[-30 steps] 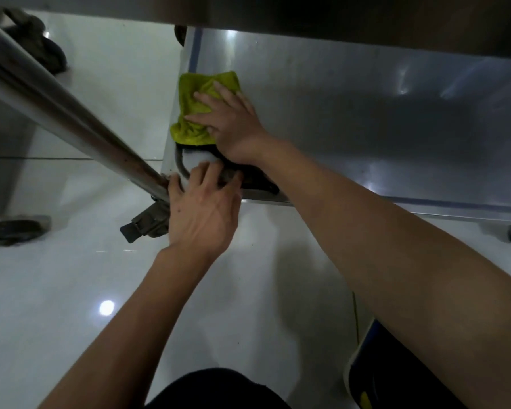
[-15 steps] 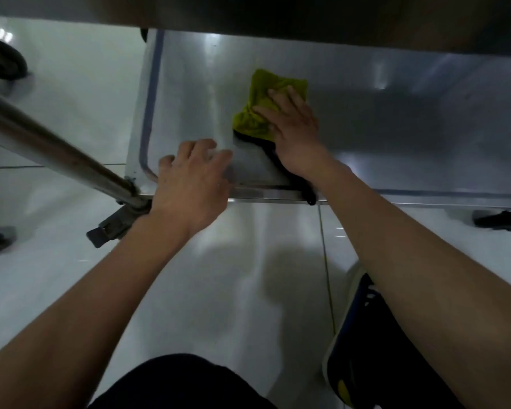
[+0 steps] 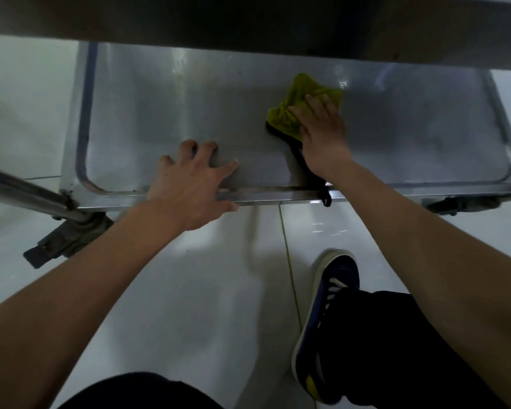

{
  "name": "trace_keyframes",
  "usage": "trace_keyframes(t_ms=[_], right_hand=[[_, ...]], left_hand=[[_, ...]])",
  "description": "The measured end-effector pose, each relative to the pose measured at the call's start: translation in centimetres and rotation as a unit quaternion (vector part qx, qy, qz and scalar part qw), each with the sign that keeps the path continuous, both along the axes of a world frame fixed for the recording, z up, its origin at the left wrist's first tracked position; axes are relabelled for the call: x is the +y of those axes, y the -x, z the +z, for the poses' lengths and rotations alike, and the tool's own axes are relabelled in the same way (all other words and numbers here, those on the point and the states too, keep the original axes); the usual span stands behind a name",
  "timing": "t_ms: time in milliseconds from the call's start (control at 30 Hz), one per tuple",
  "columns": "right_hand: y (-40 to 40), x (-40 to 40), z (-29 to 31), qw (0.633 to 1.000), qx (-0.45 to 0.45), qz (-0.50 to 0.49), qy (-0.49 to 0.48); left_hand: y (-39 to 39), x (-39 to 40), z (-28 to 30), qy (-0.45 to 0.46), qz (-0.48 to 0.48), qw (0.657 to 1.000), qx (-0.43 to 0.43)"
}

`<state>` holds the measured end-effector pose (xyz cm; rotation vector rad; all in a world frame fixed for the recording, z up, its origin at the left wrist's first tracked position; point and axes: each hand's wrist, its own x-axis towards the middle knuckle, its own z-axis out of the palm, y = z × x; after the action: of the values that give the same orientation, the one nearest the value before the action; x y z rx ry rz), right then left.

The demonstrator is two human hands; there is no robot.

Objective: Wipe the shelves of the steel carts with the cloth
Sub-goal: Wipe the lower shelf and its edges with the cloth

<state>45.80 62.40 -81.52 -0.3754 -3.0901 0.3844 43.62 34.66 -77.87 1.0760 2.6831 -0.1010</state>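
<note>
A yellow-green cloth (image 3: 292,107) with a dark underside lies on the bottom shelf (image 3: 165,113) of the steel cart, right of the shelf's middle. My right hand (image 3: 322,134) presses flat on the cloth with straight fingers. My left hand (image 3: 189,184) grips the shelf's front edge, fingers bent on the steel surface and thumb under the rim. The shelf above (image 3: 248,22) hides the far part of the bottom shelf.
A steel cart post (image 3: 24,190) slants in from the left to the front left corner, above a caster with a brake (image 3: 65,237). Another caster (image 3: 460,203) sits at the front right. My shoe (image 3: 328,305) and dark trouser leg rest on the white tiled floor.
My right hand has slid the cloth rightward along the shelf from the left corner toward the middle. My left hand has shifted right along the front edge. The view has moved right.
</note>
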Motion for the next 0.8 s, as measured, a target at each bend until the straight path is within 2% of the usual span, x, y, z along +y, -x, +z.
trace_keyframes(t_ms=[200, 400, 533, 667, 800], right_hand=[[-3.1, -0.5, 1.2, 0.999, 0.009, 0.04, -0.022], [-8.8, -4.1, 1.5, 0.998, 0.053, -0.025, 0.021], [-10.0, -5.2, 1.9, 0.998, 0.052, -0.02, 0.032], [-9.4, -4.6, 3.2, 0.999, -0.036, 0.03, -0.014], [-7.4, -3.6, 4.3, 0.965, -0.216, 0.108, -0.099]], left_hand=[[0.3, 0.2, 0.5, -0.002, -0.001, 1.0, -0.016], [0.0, 0.2, 0.4, -0.025, 0.015, 0.999, -0.031], [0.0, 0.0, 0.1, -0.019, 0.014, 1.0, -0.02], [-0.1, -0.2, 0.1, -0.021, 0.018, 0.999, -0.042], [0.3, -0.1, 1.0, -0.01, 0.018, 0.998, -0.066]])
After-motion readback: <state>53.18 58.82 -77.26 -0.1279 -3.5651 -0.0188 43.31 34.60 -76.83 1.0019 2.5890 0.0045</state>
